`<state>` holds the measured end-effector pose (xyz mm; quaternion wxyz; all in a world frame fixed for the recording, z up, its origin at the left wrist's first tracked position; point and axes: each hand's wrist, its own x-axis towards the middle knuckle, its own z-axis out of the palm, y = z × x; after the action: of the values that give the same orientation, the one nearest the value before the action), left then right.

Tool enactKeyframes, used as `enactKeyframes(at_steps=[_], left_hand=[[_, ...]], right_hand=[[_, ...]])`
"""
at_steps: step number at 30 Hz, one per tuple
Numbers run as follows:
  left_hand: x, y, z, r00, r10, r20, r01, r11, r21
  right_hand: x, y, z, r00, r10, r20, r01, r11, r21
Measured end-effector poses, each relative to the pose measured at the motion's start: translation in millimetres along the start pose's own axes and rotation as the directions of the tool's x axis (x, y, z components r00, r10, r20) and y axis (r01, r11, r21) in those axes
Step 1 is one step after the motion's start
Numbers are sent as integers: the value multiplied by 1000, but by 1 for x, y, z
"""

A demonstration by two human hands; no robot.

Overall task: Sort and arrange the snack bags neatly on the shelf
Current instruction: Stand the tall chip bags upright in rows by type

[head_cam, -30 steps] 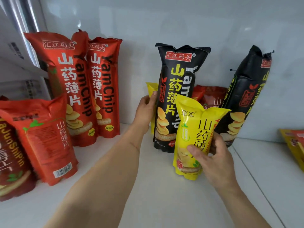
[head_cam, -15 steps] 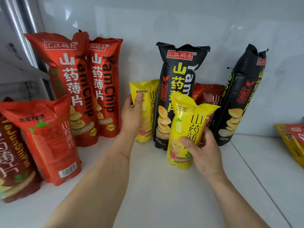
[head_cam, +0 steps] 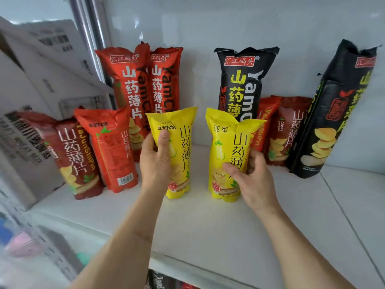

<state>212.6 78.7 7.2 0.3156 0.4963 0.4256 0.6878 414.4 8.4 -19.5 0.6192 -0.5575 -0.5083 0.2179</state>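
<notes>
Two short yellow snack bags stand upright near the front of the white shelf (head_cam: 208,222). My left hand (head_cam: 155,161) grips the left yellow bag (head_cam: 180,151) from its left side. My right hand (head_cam: 253,178) grips the right yellow bag (head_cam: 226,151) low on its right side. The two bags stand apart with a gap between them. Behind them, two tall red bags (head_cam: 145,80) lean on the back wall at the left, and a tall black bag (head_cam: 242,80) stands in the middle.
A second tall black bag (head_cam: 333,113) leans at the right. Short dark red bags (head_cam: 289,130) stand between the black ones. At the left stand a dark red bag (head_cam: 73,155) and an orange-red bag (head_cam: 112,149), next to a white cardboard box (head_cam: 31,97).
My left hand has pulled the left yellow bag out from behind the black bag to the front. My right hand brought its yellow bag forward. The view has shifted right and back.
</notes>
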Motion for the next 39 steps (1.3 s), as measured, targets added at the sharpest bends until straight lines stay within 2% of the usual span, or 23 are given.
enactKeyframes(at_steps=[6,9,13,16,24,30,36,38,39], left_hand=[[-18,14,-50,977,45,-209,-30,997,75],[-21,20,-73,965,51,-256,-30,996,86],[-19,28,-93,948,128,-292,-83,983,161],[-13,28,-105,938,162,-306,-94,970,225],[5,11,-123,942,173,-287,-119,973,198],[7,-5,-135,943,117,-310,-70,985,159],[-4,8,-126,905,350,-240,-245,892,379],[-9,10,-120,834,491,-253,-345,821,454],[-12,10,-116,774,588,-234,-419,753,507]], right_hand=[[-8,-13,34,976,-30,214,14,997,75],[-11,-19,56,957,-34,289,3,994,107],[-16,-24,88,927,-38,374,-17,990,141],[-16,-25,109,918,-44,394,-22,987,160],[-16,-33,145,910,-31,414,-52,981,187],[-20,-36,145,929,-18,371,-40,988,149],[-23,-35,126,953,18,304,-38,998,59],[-26,-37,116,959,16,282,-25,999,26],[-26,-37,111,962,12,271,-15,1000,9]])
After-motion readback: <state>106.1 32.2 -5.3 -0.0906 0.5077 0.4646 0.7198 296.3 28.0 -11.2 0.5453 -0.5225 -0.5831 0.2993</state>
